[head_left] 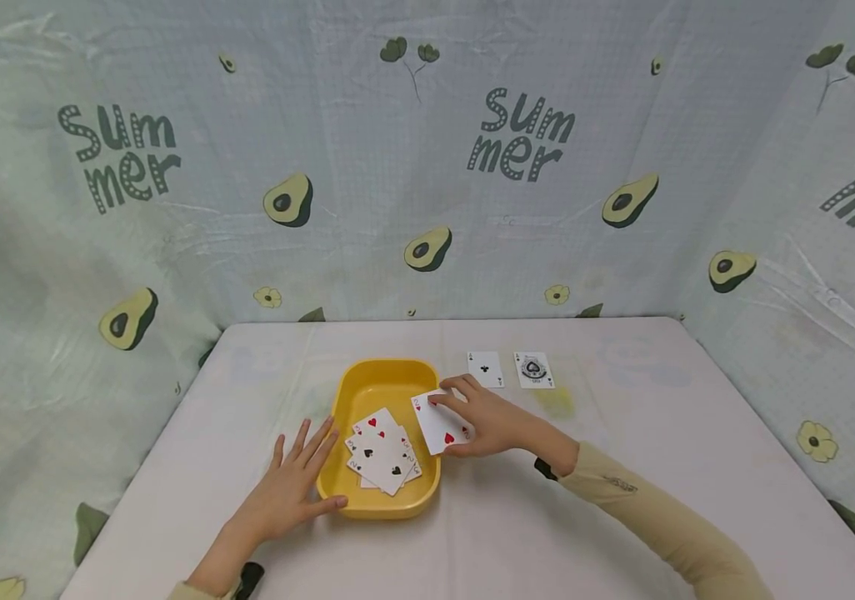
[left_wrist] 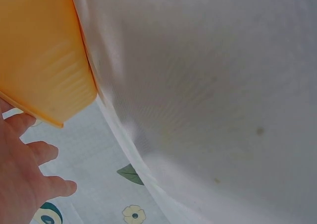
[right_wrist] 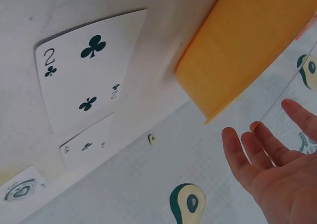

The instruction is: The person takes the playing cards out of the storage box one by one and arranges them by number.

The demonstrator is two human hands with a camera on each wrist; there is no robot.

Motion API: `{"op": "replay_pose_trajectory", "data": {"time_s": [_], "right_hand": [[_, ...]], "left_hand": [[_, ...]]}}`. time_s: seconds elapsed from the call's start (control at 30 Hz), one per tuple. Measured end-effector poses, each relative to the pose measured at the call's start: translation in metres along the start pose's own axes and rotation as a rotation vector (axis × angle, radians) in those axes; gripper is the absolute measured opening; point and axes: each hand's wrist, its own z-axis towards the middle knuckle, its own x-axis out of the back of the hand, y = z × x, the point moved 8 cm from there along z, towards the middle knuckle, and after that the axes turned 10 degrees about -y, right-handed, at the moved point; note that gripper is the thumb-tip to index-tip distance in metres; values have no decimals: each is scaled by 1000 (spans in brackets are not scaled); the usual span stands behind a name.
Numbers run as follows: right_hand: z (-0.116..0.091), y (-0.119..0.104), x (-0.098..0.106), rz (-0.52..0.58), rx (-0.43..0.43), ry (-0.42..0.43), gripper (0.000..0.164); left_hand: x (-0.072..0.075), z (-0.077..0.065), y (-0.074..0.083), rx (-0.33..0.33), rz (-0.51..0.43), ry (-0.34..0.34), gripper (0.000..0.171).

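In the head view, a yellow plastic tray (head_left: 345,392) holds a loose pile of several playing cards (head_left: 382,457), with hearts and spades face up. My left hand (head_left: 288,487) rests against the tray's left side, fingers spread and straight; the left wrist view shows those fingers (left_wrist: 43,152) beside the tray wall. Over the tray's right rim, my right hand (head_left: 491,419) pinches a two of hearts (head_left: 437,423) by its edges, tilted. That card appears edge-on as a thin line in the right wrist view.
Right of the tray lies a two of clubs (right_wrist: 89,75) on the white table (head_left: 517,533), hidden behind the hand in the head view. Farther back are an ace of clubs (head_left: 485,369) and an ace of spades (head_left: 534,370). A printed cloth (head_left: 352,125) hangs behind.
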Motion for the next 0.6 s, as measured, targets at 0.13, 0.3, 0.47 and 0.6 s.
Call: {"op": "replay_pose_trajectory", "data": {"time_s": [0.13, 0.3, 0.47, 0.6], "right_hand": [[-8, 6, 2, -32, 2, 25, 69], [-16, 13, 5, -43, 7, 48, 67], [-24, 22, 4, -17, 5, 57, 67], [-30, 30, -3, -10, -15, 37, 67]], "left_hand": [[1, 0, -1, -6, 7, 5, 91], [0, 1, -1, -11, 11, 9, 91], [-1, 1, -2, -10, 20, 6, 91], [0, 0, -2, -8, 22, 8, 91]]}}
